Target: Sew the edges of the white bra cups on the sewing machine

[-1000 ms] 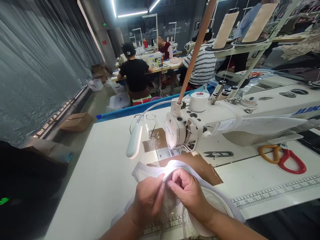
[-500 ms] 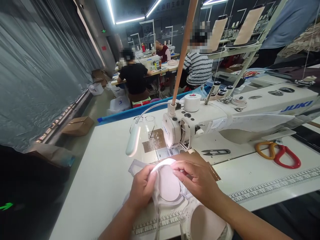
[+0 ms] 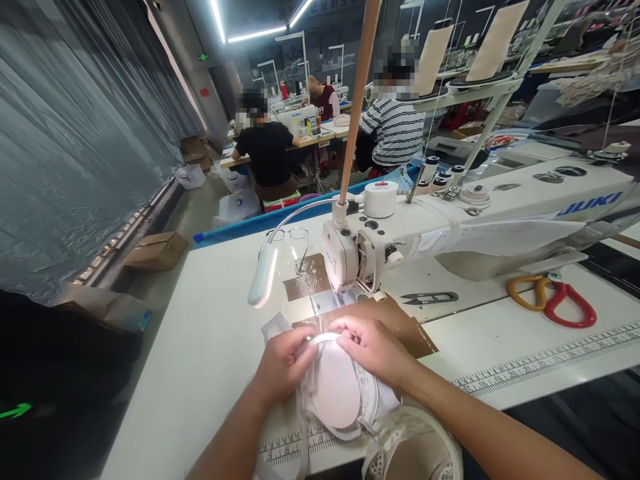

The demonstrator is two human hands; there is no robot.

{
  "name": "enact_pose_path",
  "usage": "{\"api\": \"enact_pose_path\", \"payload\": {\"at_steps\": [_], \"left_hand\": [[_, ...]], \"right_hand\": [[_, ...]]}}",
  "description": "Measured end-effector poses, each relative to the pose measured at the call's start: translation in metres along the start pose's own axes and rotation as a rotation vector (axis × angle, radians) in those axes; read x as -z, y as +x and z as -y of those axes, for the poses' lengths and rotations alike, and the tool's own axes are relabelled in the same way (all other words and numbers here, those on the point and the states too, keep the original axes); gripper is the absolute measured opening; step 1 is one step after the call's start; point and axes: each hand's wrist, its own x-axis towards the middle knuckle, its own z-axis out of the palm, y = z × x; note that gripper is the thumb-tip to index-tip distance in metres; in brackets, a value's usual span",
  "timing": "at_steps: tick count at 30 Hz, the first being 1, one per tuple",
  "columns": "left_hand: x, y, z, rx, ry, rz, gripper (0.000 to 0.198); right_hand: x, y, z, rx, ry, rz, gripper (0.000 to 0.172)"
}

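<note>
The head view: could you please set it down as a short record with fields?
Left hand: pinching an edge of the garment
Right hand: pinching the same edge
Garment: white, pale cup between the hands
Sewing machine: beyond the hands
Lamp: lit, left of machine
Snips: left of scissors
Scissors: yellow and red handles, blades hidden

you're in a sewing workshop: a juki sewing machine (image 3: 485, 210) fills the white surface (image 3: 200, 347) before you, thread cones (image 3: 433, 60) stand beyond it, and farther off co-workers (image 3: 267, 152) sit by other sewing machines (image 3: 299, 121).
</note>
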Motion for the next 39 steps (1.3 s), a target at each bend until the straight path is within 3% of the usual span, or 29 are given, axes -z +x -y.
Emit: {"api": "enact_pose_path", "payload": {"at_steps": [4, 11, 17, 23, 25, 30, 33, 36, 39], "left_hand": [[0.001, 0.0, -0.003, -0.118, 0.134, 0.012, 0.02], [0.002, 0.001, -0.007, -0.062, -0.118, 0.096, 0.022], [0.001, 0.001, -0.011, -0.066, -0.18, 0.158, 0.025], [0.002, -0.002, -0.011, -0.056, -0.336, 0.256, 0.028], [0.001, -0.003, -0.009, -0.023, -0.344, 0.232, 0.027], [-0.001, 0.0, -0.007, 0.01, -0.331, 0.246, 0.026], [-0.002, 0.0, -0.006, 0.007, -0.336, 0.262, 0.025], [-0.002, -0.002, -0.006, -0.011, -0.347, 0.28, 0.025], [-0.002, -0.004, -0.007, -0.031, -0.396, 0.324, 0.026]], "right_hand": [[0.001, 0.007, -0.007, -0.121, 0.351, 0.125, 0.014], [-0.011, 0.013, -0.011, -0.3, 0.707, 0.298, 0.031], [-0.021, 0.007, -0.006, -0.36, 0.882, 0.247, 0.033], [-0.01, 0.008, -0.022, -0.32, 1.001, -0.049, 0.035], [-0.007, 0.006, -0.026, -0.329, 0.997, -0.031, 0.035], [-0.015, -0.006, -0.019, -0.379, 0.991, 0.206, 0.035], [-0.023, -0.009, -0.011, -0.381, 0.962, 0.244, 0.037], [-0.026, -0.007, -0.012, -0.324, 0.93, 0.19, 0.034], [-0.021, -0.001, -0.021, -0.281, 0.989, -0.014, 0.033]]}}
